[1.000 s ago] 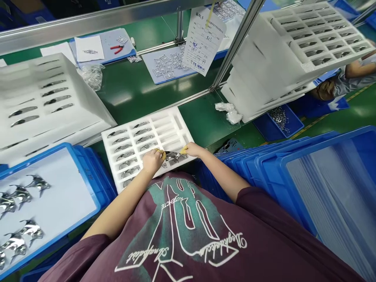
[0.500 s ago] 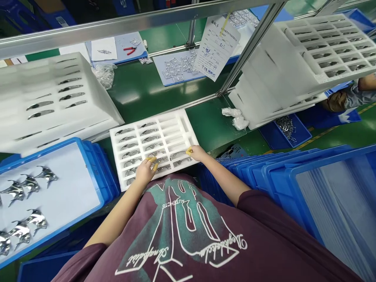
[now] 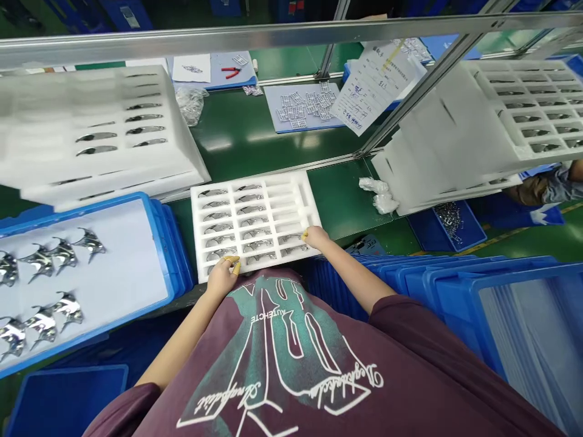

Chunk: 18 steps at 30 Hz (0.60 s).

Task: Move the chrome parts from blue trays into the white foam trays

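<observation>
Both hands have drawn back toward the near edge of the white foam tray (image 3: 286, 209). From here I can't tell whether the left hand (image 3: 221, 276), its curled fingers (image 3: 232, 261) in yellow cots, or the right hand (image 3: 315, 238), just beside a polished chrome piece (image 3: 291, 238), has hold of anything. Light fingertip contact suits such pieces. Chrome pieces fill the foam's slots; more lie in a blue-rimmed tray (image 3: 157, 243) left of it.
</observation>
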### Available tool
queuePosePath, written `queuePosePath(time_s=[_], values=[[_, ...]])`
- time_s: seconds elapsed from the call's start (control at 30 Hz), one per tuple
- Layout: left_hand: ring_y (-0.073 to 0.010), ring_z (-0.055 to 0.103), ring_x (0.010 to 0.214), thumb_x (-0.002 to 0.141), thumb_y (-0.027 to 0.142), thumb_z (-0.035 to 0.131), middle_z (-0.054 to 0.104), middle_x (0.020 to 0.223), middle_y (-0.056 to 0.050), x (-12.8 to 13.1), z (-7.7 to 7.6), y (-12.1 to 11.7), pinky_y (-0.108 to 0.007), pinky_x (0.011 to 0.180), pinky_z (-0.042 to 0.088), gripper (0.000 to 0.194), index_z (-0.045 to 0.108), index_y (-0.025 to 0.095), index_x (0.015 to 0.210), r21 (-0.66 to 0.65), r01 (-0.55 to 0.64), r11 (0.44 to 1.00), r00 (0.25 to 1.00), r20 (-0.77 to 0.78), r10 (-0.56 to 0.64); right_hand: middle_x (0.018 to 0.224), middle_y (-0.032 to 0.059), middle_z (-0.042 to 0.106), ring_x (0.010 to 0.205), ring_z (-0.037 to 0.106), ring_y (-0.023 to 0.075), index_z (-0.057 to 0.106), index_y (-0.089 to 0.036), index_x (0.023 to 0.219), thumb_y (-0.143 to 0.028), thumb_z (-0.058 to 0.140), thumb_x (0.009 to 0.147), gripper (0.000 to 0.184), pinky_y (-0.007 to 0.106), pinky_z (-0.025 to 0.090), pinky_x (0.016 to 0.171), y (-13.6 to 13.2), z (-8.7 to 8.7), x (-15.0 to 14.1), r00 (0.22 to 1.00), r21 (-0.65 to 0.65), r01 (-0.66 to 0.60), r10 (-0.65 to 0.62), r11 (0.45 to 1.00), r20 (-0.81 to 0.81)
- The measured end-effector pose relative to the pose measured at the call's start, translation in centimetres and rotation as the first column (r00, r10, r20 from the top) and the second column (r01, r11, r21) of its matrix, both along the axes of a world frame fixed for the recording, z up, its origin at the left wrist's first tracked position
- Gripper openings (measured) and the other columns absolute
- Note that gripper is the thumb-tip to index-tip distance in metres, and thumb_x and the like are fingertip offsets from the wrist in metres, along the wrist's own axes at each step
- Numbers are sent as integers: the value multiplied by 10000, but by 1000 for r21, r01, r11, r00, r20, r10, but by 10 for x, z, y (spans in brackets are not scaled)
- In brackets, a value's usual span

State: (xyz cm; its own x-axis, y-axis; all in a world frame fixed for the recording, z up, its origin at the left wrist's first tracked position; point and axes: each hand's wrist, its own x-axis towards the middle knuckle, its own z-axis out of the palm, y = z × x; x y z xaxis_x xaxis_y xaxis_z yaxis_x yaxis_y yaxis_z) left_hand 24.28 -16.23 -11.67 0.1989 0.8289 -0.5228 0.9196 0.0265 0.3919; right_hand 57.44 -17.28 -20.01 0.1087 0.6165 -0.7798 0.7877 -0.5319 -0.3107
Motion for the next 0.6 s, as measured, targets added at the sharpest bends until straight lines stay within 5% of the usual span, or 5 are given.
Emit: queuePosePath(time_s=[0.1,0.2,0.27,0.43,0.6], values=[[-210,627,794,775,338,531,669,953,-89,-15,12,-3,-315,747,506,288,685,198,974,39,-79,996,996,40,78,997,102,701,930,637,215,738,-184,928,-289,624,758,230,265,476,779,-3,1,15,985,109,171,-168,979,-37],[-194,614,771,783,366,516,663,935,-85,-45,32,0,-310,753,497,306,676,200,985,187,-182,965,982,92,167,1202,152,621,1106,581,245,659,-131,1142,-335,514,815,412,309,454,925,-14,-3,24,862,301,465,-503,833,61],[-191,604,759,782,372,514,657,907,-82,-78,49,8,-314,765,489,320,668,196,1000,300,-284,911,959,60,279,1208,169,618,1138,570,266,621,-109,1204,-383,447,841,487,326,459,938,-20,-11,24,773,256,607,-633,752,25],[-240,603,833,756,313,564,648,920,-105,-193,93,30,-386,867,463,352,635,143,1055,431,-550,716,722,-186,667,1213,160,621,1169,559,285,582,-128,1258,-460,394,845,562,332,473,939,-16,-36,15,727,153,682,-685,715,-41],[-321,552,1097,776,239,589,589,1165,-201,-266,106,45,-447,952,427,449,567,99,1203,338,-635,695,595,-358,719,1197,156,623,1164,562,279,594,-172,1238,-487,451,815,547,331,497,904,6,-39,6,752,131,659,-655,741,-75]])
